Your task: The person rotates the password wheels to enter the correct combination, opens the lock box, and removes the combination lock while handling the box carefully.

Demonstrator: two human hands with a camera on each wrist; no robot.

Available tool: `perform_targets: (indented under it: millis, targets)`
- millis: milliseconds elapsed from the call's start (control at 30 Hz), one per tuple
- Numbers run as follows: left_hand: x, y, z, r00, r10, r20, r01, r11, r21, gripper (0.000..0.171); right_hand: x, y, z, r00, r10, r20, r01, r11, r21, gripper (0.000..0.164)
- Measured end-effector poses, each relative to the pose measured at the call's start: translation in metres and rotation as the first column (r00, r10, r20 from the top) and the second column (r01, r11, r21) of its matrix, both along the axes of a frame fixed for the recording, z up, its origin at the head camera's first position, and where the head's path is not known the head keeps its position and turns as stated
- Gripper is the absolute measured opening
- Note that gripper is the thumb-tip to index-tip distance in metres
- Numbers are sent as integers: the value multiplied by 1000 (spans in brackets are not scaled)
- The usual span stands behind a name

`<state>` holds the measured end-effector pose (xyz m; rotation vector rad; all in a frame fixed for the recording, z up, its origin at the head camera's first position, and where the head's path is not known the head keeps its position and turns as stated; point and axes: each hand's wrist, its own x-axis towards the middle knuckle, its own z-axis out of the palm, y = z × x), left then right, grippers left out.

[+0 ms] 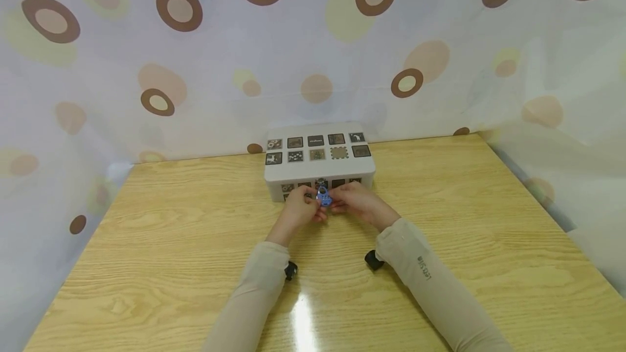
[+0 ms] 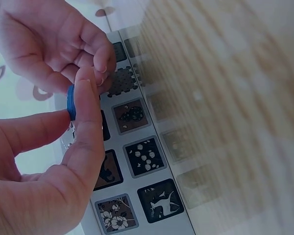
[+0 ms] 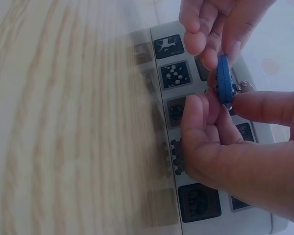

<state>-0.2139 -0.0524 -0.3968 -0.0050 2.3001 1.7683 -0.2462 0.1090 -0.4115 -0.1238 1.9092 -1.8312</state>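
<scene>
Pinching the blue padlock point(image 1: 324, 200) from both sides, had the left hand point(image 1: 300, 208) at its left edge and the right hand point(image 1: 361, 201) at its right, with thumb and fingers closed on the small body in each and no palm wrapped round it. Gave neither hand the nearer place: touched the padlock with both, fingertips almost facing across it. Held it before the long front of the white box point(image 1: 320, 168), near the middle, just below an apparent metal clasp point(image 1: 321, 182). Pointed the shackle up toward that clasp and the body down toward the table point(image 1: 195, 265), for a roughly upright long axis, set across the side-to-side length of the box. Showed the flat face to the head camera, but only a thin blue edge to either wrist camera. Could not tell the shackle as threaded through the clasp or merely beside it, nor as locked or loose. Judged the meeting of shackle and clasp, straight above the grip, to matter most
</scene>
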Motion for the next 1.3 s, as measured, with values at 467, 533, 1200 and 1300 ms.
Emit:
perform_targets:
  millis: [467, 533, 1200, 1300]
  targets:
    - [1, -1, 1, 999, 19, -51, -22, 998, -66, 9, 5, -1, 3, 1000, -6, 16, 6, 1000, -21, 36]
    - [2, -1, 2, 997, 15, -77, -23, 994, -106, 8, 5, -1, 3, 1000, -4, 16, 4, 1000, -26, 36]
    - [8, 1, 4, 960, -19, -281, -134, 846, -516, 27, 7, -6, 2, 995, -66, 80, 72, 994, -79, 33]
    - [8, 3, 4, 956, -24, -291, -150, 816, -559, 27, 7, -8, 2, 993, -77, 89, 84, 993, -80, 32]
